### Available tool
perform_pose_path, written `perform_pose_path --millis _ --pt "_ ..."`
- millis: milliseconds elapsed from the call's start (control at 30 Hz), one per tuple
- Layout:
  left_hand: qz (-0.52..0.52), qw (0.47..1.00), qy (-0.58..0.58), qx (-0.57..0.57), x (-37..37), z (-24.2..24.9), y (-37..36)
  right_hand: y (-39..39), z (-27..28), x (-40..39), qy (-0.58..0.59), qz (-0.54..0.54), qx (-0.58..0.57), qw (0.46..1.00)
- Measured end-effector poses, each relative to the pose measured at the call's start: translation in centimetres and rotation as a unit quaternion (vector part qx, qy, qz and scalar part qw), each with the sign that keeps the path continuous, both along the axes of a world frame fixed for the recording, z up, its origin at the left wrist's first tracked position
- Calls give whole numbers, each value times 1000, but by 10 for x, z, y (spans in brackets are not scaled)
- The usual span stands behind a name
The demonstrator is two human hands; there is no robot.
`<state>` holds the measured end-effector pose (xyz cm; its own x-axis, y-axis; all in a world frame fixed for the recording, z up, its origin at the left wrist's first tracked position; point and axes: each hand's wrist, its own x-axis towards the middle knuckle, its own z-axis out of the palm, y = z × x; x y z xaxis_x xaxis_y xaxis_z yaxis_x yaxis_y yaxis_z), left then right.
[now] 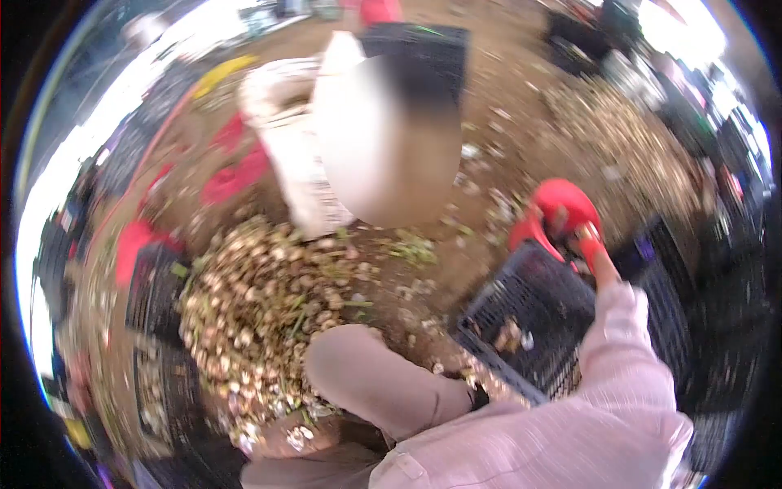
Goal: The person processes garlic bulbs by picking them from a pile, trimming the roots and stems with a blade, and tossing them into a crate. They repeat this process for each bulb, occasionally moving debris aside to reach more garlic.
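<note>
At the right, my right hand (588, 240) is closed on the rim of a red plastic container (568, 203). The container is tilted, and motion blur hides its exact shape. It is at the far edge of a black plastic crate (533, 285), which has a few small pale and brown pieces on its bottom. My left hand does not show. In front of my bent knee (366, 371) lies a large heap of small pale bulbs with green stems (261, 297), blurred, perhaps garlic or onions.
A white sack (301, 175) stands past the heap, beside a blurred patch. Behind it is a dark crate (444, 49). More black crates stand at the left (155, 285) and right (660, 277). Red cloth or plastic (236, 171) and scattered scraps lie on the brown ground (505, 106).
</note>
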<state>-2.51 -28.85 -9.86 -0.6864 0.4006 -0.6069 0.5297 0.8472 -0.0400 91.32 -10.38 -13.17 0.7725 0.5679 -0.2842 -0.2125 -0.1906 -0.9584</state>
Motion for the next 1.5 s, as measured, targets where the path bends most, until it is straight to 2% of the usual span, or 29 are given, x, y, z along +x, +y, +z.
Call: perform_pose_path --millis 67,100,167,233,300,333,367,467,533,600,667,700,800,867,967,1000,1100,1167,1233,1333,1400,1433,1467,1500 --pt "-41 999 -6 14 6 2 33 -12 115 -104 -45 21 -244 968" --pt "-59 998 -8 15 9 2 47 -15 94 -67 -135 55 -326 934" --pt "-77 997 -15 19 18 3 65 -28 81 -45 -281 120 -415 857" --pt "-89 996 -19 19 27 4 80 -41 86 -28 -402 169 -437 787" --pt "-100 995 -21 18 34 4 89 -48 96 -30 -514 171 -480 690" --pt "-102 994 -21 18 35 6 92 -46 104 -32 -566 173 -496 635" --pt "-103 994 -21 17 38 6 93 -34 130 -47 -515 205 -573 603" --pt "-98 995 -17 15 39 6 93 -12 143 -70 -541 103 -414 725" --pt "-94 995 -12 7 36 4 83 15 122 -80 -472 147 -254 831" --pt "-86 996 -13 1 23 3 70 49 127 -117 -430 178 -243 851" --pt "-56 998 -10 -9 5 0 33 77 76 -103 -187 221 -199 936" --pt "-34 999 -8 -21 -5 -3 4 89 62 -98 -155 260 -207 930" --pt "40 997 -9 -67 -21 -19 -103 83 53 -73 -208 324 -231 894" --pt "100 990 -22 -96 -19 -39 -168 83 57 -37 -167 302 -215 914" --pt "150 981 -38 -120 -29 -75 -226 80 89 4 -93 224 -181 953" --pt "164 978 -42 -120 -28 -81 -237 70 100 14 -75 195 -167 964" --pt "282 953 -75 -85 0 -23 -202 43 135 15 -33 130 -114 984" --pt "118 978 -70 -154 -33 -63 -233 45 157 -8 -26 115 -90 989" --pt "-1 978 -70 -197 -75 -72 -257 76 169 -61 -23 140 -79 987" --pt "246 958 -55 -136 -103 47 -94 128 171 -148 7 206 -65 976" --pt "201 970 -85 106 -195 12 -43 172 171 -218 30 269 -61 961" --pt "180 958 -52 215 -183 45 13 189 168 -253 48 302 -64 950" --pt "82 965 -57 243 -191 57 53 208 162 -291 65 332 -66 939" --pt "75 968 -75 227 -189 68 92 225 156 -329 85 363 -69 925"
